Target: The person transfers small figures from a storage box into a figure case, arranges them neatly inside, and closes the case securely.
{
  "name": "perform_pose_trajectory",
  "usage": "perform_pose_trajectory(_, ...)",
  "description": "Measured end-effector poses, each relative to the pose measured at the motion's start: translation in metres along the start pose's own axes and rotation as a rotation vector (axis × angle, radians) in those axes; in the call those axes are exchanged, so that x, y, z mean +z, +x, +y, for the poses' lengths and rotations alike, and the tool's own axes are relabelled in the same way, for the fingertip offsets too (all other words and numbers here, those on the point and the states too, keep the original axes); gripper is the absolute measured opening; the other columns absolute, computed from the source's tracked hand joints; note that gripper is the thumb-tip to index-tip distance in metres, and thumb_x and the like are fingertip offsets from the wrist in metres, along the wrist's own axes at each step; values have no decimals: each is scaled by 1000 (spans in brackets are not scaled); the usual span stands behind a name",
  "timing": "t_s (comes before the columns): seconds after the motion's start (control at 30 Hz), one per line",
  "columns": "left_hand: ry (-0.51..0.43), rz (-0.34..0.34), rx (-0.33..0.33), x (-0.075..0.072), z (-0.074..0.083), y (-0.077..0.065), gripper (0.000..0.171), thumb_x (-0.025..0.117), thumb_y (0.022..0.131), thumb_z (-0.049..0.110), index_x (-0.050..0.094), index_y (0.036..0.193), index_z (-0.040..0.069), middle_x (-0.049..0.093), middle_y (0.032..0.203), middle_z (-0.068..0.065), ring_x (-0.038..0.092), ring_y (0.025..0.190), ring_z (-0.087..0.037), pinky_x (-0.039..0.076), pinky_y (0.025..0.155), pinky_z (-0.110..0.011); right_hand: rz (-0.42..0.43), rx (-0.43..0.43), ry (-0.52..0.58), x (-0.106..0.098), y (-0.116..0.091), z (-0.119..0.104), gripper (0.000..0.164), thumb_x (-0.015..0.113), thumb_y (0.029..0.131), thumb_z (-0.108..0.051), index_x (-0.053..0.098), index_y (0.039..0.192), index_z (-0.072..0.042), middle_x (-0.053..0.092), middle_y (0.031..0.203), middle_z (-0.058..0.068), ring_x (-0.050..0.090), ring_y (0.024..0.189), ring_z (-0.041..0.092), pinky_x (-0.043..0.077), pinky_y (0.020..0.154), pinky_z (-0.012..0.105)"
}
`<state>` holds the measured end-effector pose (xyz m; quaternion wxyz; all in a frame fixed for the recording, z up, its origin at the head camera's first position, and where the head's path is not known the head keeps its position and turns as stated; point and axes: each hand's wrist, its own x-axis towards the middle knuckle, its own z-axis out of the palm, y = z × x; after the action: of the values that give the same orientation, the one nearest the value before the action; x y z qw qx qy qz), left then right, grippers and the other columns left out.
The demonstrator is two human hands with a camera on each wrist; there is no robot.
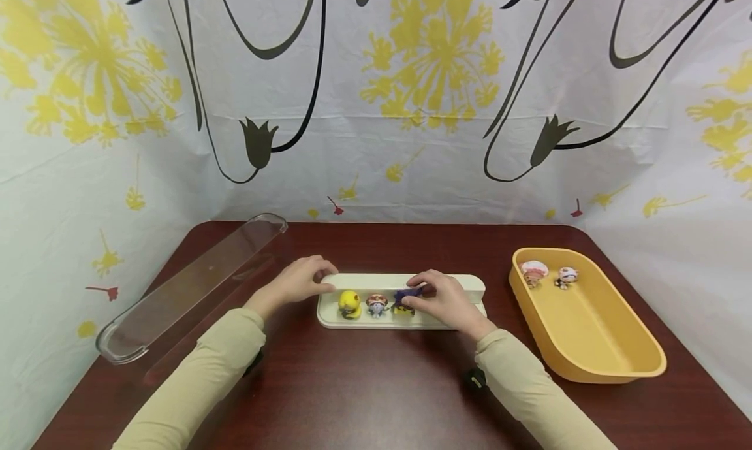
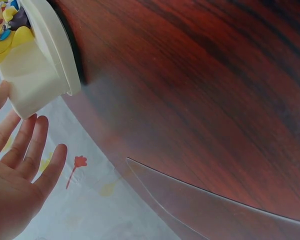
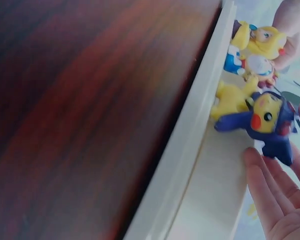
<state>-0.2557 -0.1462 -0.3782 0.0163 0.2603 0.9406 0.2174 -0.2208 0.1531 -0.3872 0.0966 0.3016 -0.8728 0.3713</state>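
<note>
A cream two-step display stand [image 1: 364, 281] lies on the table, with three small figurines in a row on its lower step. At its left end my left hand [image 1: 301, 279] holds the raised back step between thumb and fingers, also seen in the left wrist view. My right hand [image 1: 444, 300] pinches the yellow figurine in a dark blue hood [image 3: 270, 120], thumb in front of it and fingers behind. Left of that stand a grey figurine with a reddish hat [image 1: 376, 305] and a yellow figurine [image 1: 349, 304].
A yellow tray [image 1: 611, 306] on the right holds two small figurines, one with a pink-white hat [image 1: 534, 273] and one white-headed [image 1: 566, 277]. On the left a long clear plastic cover [image 1: 194, 287] lies slantwise. Patterned sheeting [image 1: 352, 176] surrounds the table [image 1: 376, 385].
</note>
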Motion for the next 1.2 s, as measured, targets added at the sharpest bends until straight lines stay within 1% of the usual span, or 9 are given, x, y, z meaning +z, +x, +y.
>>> perform_pose_trajectory(0.1, -1, 1, -3, -1, 0, 0, 30, 68, 78, 28, 63, 102, 10, 53, 84, 2, 50, 77, -13, 41, 68, -30, -11, 6, 10, -8, 1, 0, 30, 72, 74, -21, 62, 95, -1, 60, 90, 6, 61, 77, 16, 48, 68, 32)
perform_pose_trajectory(0.2, 4, 4, -6, -1, 0, 0, 29, 68, 78, 28, 63, 101, 12, 52, 83, 4, 50, 77, -13, 41, 67, -29, -15, 16, -3, -17, 2, -1, 29, 70, 76, -22, 63, 96, -2, 61, 91, 8, 61, 77, 14, 48, 68, 33)
perform_pose_trajectory(0.37, 9, 9, -1, 0, -1, 0, 29, 68, 78, 28, 63, 100, 12, 52, 83, 5, 50, 77, -12, 41, 67, -29, -1, 22, -41, -37, 7, -3, 27, 67, 79, -26, 63, 97, -6, 62, 91, 6, 59, 77, 11, 48, 68, 31)
perform_pose_trajectory(0.5, 9, 11, 6, 1, -2, -1, 29, 68, 78, 28, 63, 101, 12, 52, 83, 4, 50, 77, -12, 41, 67, -29, 35, 24, -67, -56, 10, -3, 29, 66, 78, -32, 63, 97, -10, 63, 88, 2, 59, 76, 10, 47, 67, 29)
perform_pose_trajectory(0.63, 6, 10, 4, 1, -2, -1, 29, 68, 78, 28, 63, 101, 12, 52, 83, 4, 50, 77, -12, 41, 67, -30, 57, 59, -78, -77, 13, -4, 30, 65, 79, -35, 62, 98, -12, 63, 86, -3, 60, 74, 9, 47, 65, 28)
perform_pose_trajectory(0.73, 2, 8, 0, 1, -1, -1, 29, 68, 78, 28, 63, 101, 11, 52, 84, 4, 50, 78, -12, 41, 68, -30, 71, 88, -92, -93, 15, -7, 30, 63, 80, -35, 62, 100, -13, 63, 86, -3, 60, 75, 9, 47, 66, 30)
perform_pose_trajectory(0.9, -1, 8, 5, 1, -1, -1, 29, 67, 78, 28, 63, 101, 11, 52, 84, 3, 51, 78, -13, 42, 68, -30, 106, 130, -132, -118, 14, -8, 32, 60, 82, -36, 61, 103, -11, 63, 92, 1, 59, 77, 14, 45, 65, 34)
perform_pose_trajectory(1.03, -1, 10, 11, 0, 0, -1, 29, 68, 78, 27, 63, 101, 10, 53, 84, 3, 51, 79, -13, 42, 68, -30, 130, 169, -149, -136, 12, -6, 34, 58, 84, -36, 61, 105, -9, 62, 95, 4, 58, 80, 17, 44, 65, 32)
perform_pose_trajectory(1.2, 0, 12, 23, -1, 2, -1, 30, 68, 78, 27, 63, 102, 9, 54, 85, 1, 51, 78, -14, 42, 68, -30, 168, 243, -169, -156, 7, -2, 36, 58, 83, -40, 60, 106, -13, 62, 96, 4, 56, 81, 13, 42, 66, 30)
